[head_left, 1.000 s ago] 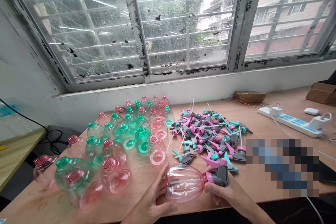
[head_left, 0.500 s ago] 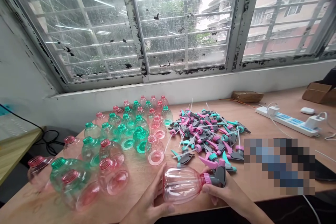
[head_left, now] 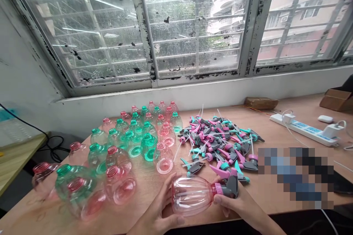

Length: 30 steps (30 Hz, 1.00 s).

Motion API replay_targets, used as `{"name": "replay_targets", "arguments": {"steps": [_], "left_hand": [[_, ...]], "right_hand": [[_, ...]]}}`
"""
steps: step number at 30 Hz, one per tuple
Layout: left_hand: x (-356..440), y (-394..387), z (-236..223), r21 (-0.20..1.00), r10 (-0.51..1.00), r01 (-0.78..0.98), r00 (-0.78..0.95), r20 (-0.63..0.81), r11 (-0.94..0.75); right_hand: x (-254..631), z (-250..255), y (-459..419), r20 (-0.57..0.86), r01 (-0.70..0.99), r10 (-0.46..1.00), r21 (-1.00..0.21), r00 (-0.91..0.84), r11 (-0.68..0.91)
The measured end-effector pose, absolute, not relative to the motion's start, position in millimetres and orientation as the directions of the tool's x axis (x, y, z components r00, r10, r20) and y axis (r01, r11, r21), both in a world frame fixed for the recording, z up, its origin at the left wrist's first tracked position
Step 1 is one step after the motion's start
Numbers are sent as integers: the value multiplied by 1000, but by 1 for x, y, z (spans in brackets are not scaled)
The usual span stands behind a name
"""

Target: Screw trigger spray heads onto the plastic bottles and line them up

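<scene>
Near the table's front edge I hold a clear pink spray bottle (head_left: pixel 191 195) lying on its side. Its base end rests in my left hand (head_left: pixel 162 205), with the fingers curled round it. At the neck, my right hand (head_left: pixel 234 202) grips the pink collar of the grey-and-pink trigger sprayer (head_left: pixel 228 186). The sprayer sits on the bottle's mouth, and a thin tube shows through the bottle wall. Just beyond lies a heap of loose trigger sprayers (head_left: pixel 215 136) in pink, teal and grey. To the left stand several open pink and green bottles (head_left: pixel 149 147).
A white power strip (head_left: pixel 303 129) with plugs and cables lies at the right, near a small white case (head_left: pixel 325 118). Cardboard boxes (head_left: pixel 336 99) sit at the back right. A blurred patch (head_left: pixel 295 178) covers something on the right. Windows (head_left: pixel 193 25) line the back wall.
The view has shifted slightly, so everything sits a little further right. Both hands keep the same hold on the spray bottle; nothing else visibly differs.
</scene>
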State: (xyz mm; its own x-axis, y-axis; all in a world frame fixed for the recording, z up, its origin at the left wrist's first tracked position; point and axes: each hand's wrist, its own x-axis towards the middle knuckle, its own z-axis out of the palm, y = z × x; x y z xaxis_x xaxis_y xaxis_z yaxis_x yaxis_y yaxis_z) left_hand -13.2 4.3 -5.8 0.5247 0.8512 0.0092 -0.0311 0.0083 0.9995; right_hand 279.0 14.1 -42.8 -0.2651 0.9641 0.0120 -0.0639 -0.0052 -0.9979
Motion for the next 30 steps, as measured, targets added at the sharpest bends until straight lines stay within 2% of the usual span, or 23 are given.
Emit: {"name": "replay_targets", "arguments": {"steps": [8,14,19,24,30], "left_hand": [[-19,5,-20,996,854,83,520,-4,-45],[-21,5,-18,1000,846,-8,533,-2,8],[-19,4,-12,998,846,64,530,-53,23],[-17,3,-10,994,859,103,511,-27,-31],[-20,4,-11,996,847,88,531,-20,-32]], "right_hand": [[278,-38,13,27,-41,963,-999,-270,16],[276,-34,12,26,-13,959,-1000,-282,23],[276,-35,13,3,-51,962,-999,-274,-11],[277,-39,14,47,-114,962,-993,-269,17],[277,-43,14,32,-139,967,-990,-254,-4]]}}
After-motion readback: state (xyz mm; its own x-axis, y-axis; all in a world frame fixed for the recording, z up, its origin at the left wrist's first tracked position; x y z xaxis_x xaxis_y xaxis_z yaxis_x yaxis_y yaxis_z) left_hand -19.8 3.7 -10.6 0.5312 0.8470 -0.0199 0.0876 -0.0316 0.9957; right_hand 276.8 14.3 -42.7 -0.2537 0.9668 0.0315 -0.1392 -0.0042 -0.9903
